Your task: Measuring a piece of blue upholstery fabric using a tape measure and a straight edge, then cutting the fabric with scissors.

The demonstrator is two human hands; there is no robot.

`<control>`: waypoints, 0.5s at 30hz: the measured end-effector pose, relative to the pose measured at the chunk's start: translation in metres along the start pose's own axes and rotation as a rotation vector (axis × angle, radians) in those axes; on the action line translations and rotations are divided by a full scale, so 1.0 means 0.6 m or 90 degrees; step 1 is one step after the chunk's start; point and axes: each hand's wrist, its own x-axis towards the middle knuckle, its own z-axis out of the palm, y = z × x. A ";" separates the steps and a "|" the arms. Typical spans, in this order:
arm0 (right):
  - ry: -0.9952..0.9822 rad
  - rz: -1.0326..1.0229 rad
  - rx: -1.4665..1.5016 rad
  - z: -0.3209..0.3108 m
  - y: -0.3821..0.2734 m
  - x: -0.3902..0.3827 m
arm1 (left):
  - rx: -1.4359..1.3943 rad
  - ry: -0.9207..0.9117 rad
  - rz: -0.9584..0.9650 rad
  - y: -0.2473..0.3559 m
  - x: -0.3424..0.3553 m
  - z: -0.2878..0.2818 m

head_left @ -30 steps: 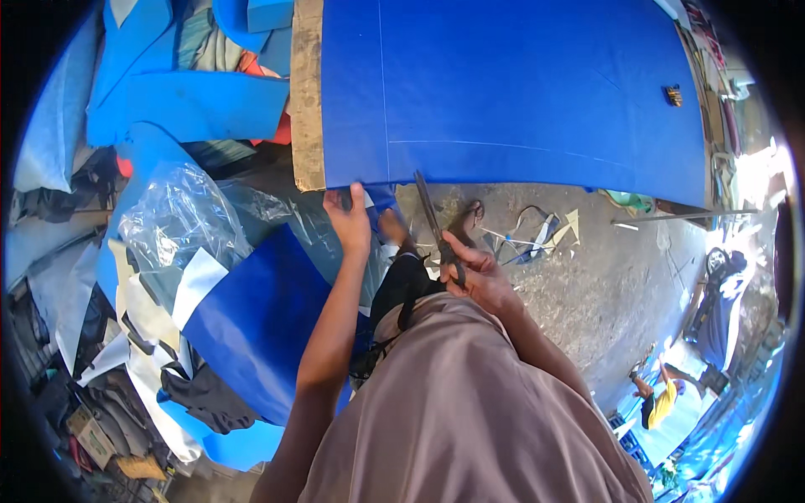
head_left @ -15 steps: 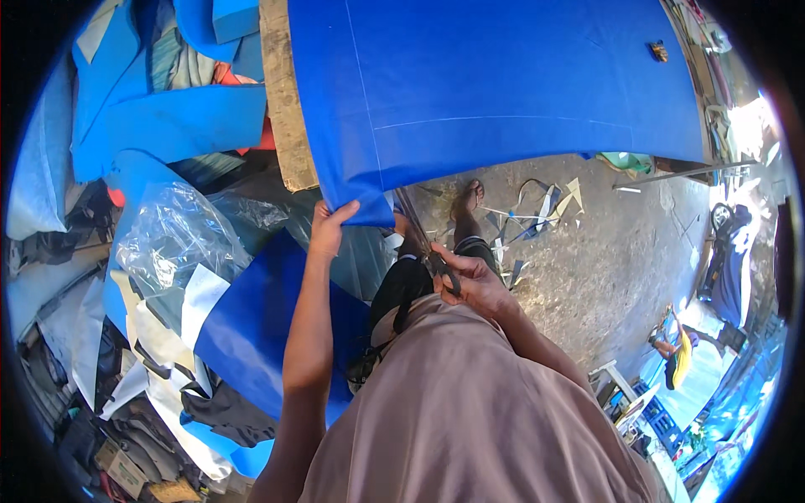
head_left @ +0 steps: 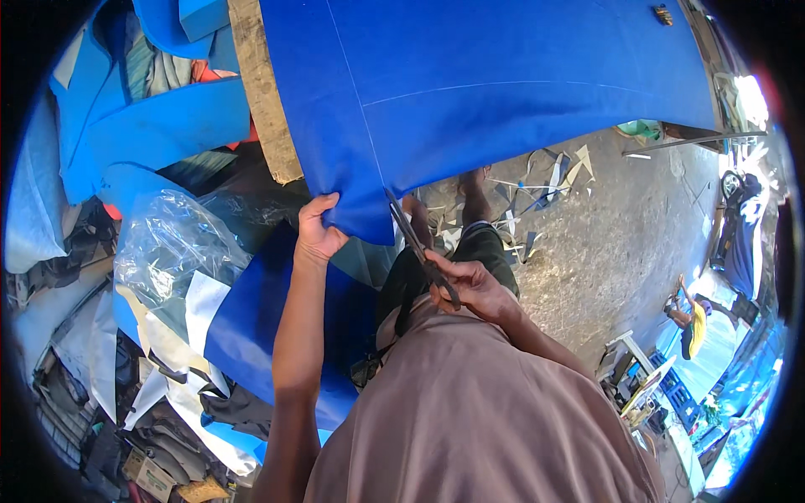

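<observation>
A large blue sheet (head_left: 495, 50), marked with thin white lines, lies over a table and hangs past its near edge. My left hand (head_left: 320, 229) grips the hanging corner, left of a cut that runs up from the near edge. In my right hand (head_left: 474, 287) is a pair of long dark scissors (head_left: 419, 245), fingers through the handles. The blades point up and left, their tips at the cut beside the long white line. Whether the blades are apart is hard to make out.
The table's wooden edge (head_left: 267, 92) shows at left. Light blue foam pieces (head_left: 172, 121), clear plastic (head_left: 180, 243) and a blue piece (head_left: 251, 335) are piled there. Scraps (head_left: 553, 180) litter the concrete floor (head_left: 604, 251). A person in yellow (head_left: 694, 329) is at far right.
The scissors have moved up and left, their tips now against the sheet. My left hand has shifted slightly left and down with the corner, and the cut flap hangs lower.
</observation>
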 end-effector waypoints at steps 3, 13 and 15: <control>-0.006 -0.014 -0.007 0.009 0.013 0.015 | 0.003 -0.020 -0.003 0.001 -0.003 0.024; 0.024 -0.133 -0.038 0.049 0.037 0.078 | 0.002 -0.043 0.005 -0.006 -0.009 0.041; 0.034 -0.133 -0.040 0.053 0.034 0.084 | 0.009 -0.030 0.000 -0.006 -0.010 0.041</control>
